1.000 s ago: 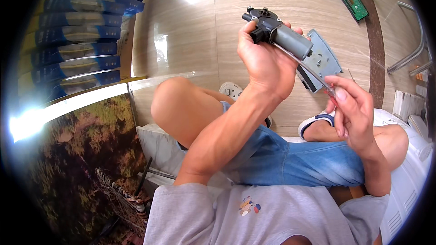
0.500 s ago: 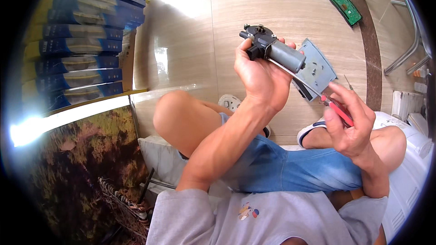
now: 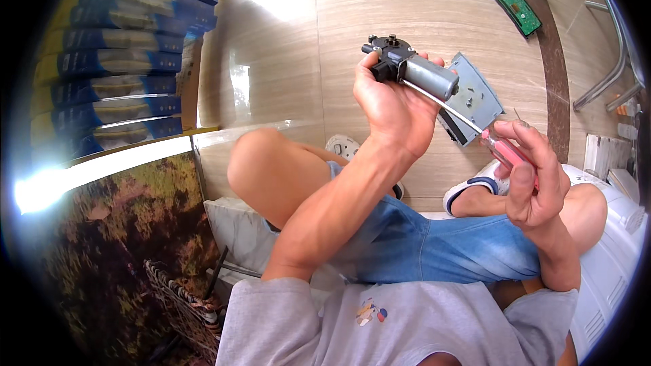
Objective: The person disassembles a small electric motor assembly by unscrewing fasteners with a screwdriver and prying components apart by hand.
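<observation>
My left hand is wrapped under an electric motor, which has a grey metal cylinder and a black gear housing at its left end. My right hand is closed around the red, see-through handle of a screwdriver. Its long shaft runs up and left along the near side of the motor to the black housing; the tip is hidden there. Below and beyond the motor, a light blue-grey metal plate lies on the floor with several small screws on it.
A green circuit board lies on the tiled floor at the far right, near chrome chair legs. Stacked blue and yellow boxes stand at the left. A patterned panel is at lower left, white plastic at right.
The fingers of my right hand have shifted round the screwdriver handle, and that hand sits slightly lower. The motor has moved a touch to the right in my left hand.
</observation>
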A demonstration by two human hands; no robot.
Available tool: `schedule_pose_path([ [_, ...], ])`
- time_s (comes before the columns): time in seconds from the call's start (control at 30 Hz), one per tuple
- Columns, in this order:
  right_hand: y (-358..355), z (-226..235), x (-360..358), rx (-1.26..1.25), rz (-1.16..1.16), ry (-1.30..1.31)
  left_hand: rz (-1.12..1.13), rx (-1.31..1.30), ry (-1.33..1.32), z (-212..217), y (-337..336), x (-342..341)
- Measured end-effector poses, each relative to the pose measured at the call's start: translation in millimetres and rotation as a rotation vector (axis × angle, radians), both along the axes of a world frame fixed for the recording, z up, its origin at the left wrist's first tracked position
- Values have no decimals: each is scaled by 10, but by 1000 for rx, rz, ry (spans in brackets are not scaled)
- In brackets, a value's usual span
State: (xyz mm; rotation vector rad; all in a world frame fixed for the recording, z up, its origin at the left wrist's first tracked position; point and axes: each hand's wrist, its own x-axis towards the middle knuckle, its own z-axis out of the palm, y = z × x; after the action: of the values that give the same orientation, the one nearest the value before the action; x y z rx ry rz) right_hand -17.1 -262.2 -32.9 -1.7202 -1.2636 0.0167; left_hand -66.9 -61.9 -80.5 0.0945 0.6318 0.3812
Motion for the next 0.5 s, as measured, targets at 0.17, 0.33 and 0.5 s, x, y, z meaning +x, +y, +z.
schedule_pose_path([
  [0.17,43,-75,-22,56,19,-186,-1,-17,-57,25,23,-20],
  [0.33,48,-24,-6,38,33,-121,10,-4,-68,61,49,-35],
  [0.5,-46,-104,-1,120,46,3,-28,-26,-27,55,-23,-31],
])
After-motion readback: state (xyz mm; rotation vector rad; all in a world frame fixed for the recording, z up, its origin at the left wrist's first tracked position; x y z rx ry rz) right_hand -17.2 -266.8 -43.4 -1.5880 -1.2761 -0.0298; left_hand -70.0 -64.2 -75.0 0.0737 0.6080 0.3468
